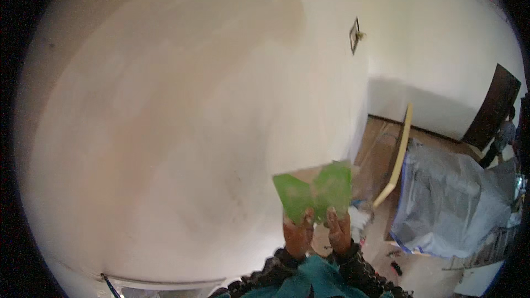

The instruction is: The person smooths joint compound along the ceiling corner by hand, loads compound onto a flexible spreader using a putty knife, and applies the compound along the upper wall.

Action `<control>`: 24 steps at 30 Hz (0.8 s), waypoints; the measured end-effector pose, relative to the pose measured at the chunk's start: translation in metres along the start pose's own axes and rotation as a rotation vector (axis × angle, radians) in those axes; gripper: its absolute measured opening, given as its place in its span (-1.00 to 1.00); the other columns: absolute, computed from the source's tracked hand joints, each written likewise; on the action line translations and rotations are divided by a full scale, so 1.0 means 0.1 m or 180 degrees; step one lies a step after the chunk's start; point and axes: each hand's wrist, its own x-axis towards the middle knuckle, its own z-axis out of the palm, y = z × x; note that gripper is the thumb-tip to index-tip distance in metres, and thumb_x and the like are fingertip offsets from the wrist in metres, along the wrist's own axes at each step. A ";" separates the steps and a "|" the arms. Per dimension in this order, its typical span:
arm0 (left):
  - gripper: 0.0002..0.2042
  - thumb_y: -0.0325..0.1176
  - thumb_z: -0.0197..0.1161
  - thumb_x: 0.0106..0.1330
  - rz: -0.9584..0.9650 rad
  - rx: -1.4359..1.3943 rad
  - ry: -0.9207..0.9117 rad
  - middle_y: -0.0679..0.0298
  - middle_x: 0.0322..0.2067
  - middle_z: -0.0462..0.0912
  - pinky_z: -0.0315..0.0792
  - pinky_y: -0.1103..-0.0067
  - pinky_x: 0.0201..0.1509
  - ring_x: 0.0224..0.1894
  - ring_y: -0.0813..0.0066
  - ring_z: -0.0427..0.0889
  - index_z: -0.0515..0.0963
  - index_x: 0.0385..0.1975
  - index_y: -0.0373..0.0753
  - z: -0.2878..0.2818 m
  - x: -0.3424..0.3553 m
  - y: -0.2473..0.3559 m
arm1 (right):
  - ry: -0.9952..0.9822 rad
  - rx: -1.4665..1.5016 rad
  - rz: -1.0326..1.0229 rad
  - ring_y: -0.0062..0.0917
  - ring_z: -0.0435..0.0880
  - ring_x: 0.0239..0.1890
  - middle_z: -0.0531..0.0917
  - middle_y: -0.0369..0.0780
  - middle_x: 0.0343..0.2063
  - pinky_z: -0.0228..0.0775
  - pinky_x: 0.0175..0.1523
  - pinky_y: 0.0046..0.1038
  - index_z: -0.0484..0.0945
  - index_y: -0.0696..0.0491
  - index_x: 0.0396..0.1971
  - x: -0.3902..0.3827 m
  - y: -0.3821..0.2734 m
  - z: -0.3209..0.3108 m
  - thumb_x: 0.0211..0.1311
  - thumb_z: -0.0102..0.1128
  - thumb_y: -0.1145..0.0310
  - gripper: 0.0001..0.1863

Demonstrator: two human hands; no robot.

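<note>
left hand (298, 233) and right hand (338, 229) are both gripping the lower edge of a green plastic scraper (316, 190), holding it flat and upright for even pressure | just ahead of them, the pale plastered wall (182, 127) | to their right, plastic-covered furniture (450, 204) is sitting shielded from mess

Single head-worn fisheye view, looking down and forward, close to a pale wall (165, 132), floor (425, 276) at right

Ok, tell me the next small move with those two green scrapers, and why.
Probably lift one green scraper to the plastered wall: the left hand and right hand hold the pair overlapped, and the other green scraper carries pale filler.
</note>
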 end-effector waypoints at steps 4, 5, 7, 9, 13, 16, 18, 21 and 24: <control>-0.50 -0.36 0.25 0.30 -0.0117 -0.1702 0.0213 0.10 0.03 0.50 0.42 0.40 0.11 0.03 0.25 0.51 0.25 0.18 -0.37 -0.02 -0.06 -0.12 | 0.0894 0.2055 0.0894 -0.30 0.46 0.21 0.47 -0.07 0.19 0.37 0.15 -0.26 0.17 0.03 0.33 0.10 0.21 -0.12 0.28 0.24 0.36 -0.34; -0.47 -0.37 0.24 0.29 -0.0407 -0.3016 0.0077 0.09 0.08 0.49 0.41 0.39 0.15 0.06 0.21 0.51 0.24 0.22 -0.35 -0.12 -0.02 -0.20 | 0.0379 0.0485 -0.0150 -0.32 0.50 0.16 0.48 -0.11 0.16 0.41 0.17 -0.23 0.22 0.06 0.29 0.20 0.08 -0.12 0.34 0.13 0.38 -0.45; -0.46 -0.37 0.18 0.33 -0.0346 -0.2251 -0.0225 0.09 0.17 0.43 0.36 0.34 0.24 0.13 0.16 0.47 0.21 0.29 -0.29 -0.20 -0.03 -0.67 | 0.0063 -0.0144 -0.0593 -0.34 0.52 0.14 0.50 -0.14 0.12 0.41 0.20 -0.21 0.28 0.09 0.25 0.18 -0.01 -0.08 0.37 0.08 0.36 -0.52; -0.46 -0.22 0.11 0.38 -0.0305 -0.1663 -0.0713 0.13 0.21 0.41 0.35 0.32 0.28 0.19 0.20 0.42 0.21 0.31 -0.27 -0.25 -0.03 -1.06 | -0.0028 0.0534 -0.0168 -0.20 0.51 0.12 0.54 -0.09 0.08 0.39 0.20 -0.17 0.38 0.07 0.17 0.19 -0.04 -0.03 0.21 0.19 0.46 -0.51; -0.48 -0.21 0.11 0.38 -0.0859 -0.1487 -0.1400 0.15 0.16 0.43 0.37 0.33 0.26 0.15 0.24 0.45 0.24 0.29 -0.27 -0.46 0.12 -1.15 | -0.0442 0.0987 0.0557 -0.14 0.53 0.06 0.58 -0.04 0.02 0.41 0.14 -0.19 0.47 0.09 0.08 0.17 -0.06 0.13 0.16 0.24 0.54 -0.57; -0.49 -0.20 0.11 0.38 -0.1080 -0.1304 -0.1525 0.17 0.12 0.45 0.38 0.33 0.25 0.12 0.26 0.46 0.25 0.27 -0.27 -0.65 0.11 -1.12 | -0.1139 0.0764 0.0831 -0.38 0.56 -0.05 0.62 -0.11 -0.12 0.45 0.03 -0.33 0.49 0.14 0.05 0.21 -0.31 0.22 0.38 0.07 0.34 -0.69; -0.50 -0.19 0.11 0.38 -0.1165 -0.1214 -0.1556 0.18 0.10 0.46 0.39 0.34 0.24 0.09 0.28 0.48 0.27 0.26 -0.27 -0.69 0.10 -1.07 | -0.1365 0.0947 0.1236 -0.51 0.57 -0.10 0.65 -0.15 -0.18 0.46 -0.02 -0.40 0.51 0.16 0.04 0.23 -0.66 0.25 0.46 0.00 0.24 -0.66; -0.51 -0.18 0.11 0.38 -0.1125 -0.1054 -0.1592 0.19 0.06 0.48 0.40 0.34 0.23 0.06 0.30 0.49 0.28 0.24 -0.27 -0.66 0.33 -0.92 | -0.1382 0.0872 0.1135 -0.55 0.59 -0.16 0.67 -0.18 -0.19 0.45 -0.04 -0.43 0.53 0.19 0.02 0.25 -0.71 0.21 0.45 0.02 0.19 -0.62; -0.51 -0.17 0.11 0.38 -0.0996 -0.0954 -0.1322 0.21 0.02 0.50 0.42 0.34 0.22 0.03 0.33 0.51 0.30 0.22 -0.27 -0.69 0.55 -0.71 | -0.1518 0.0900 0.1092 -0.55 0.58 -0.18 0.66 -0.15 -0.17 0.43 -0.02 -0.46 0.55 0.19 0.00 0.27 -0.95 0.24 0.46 0.01 0.19 -0.62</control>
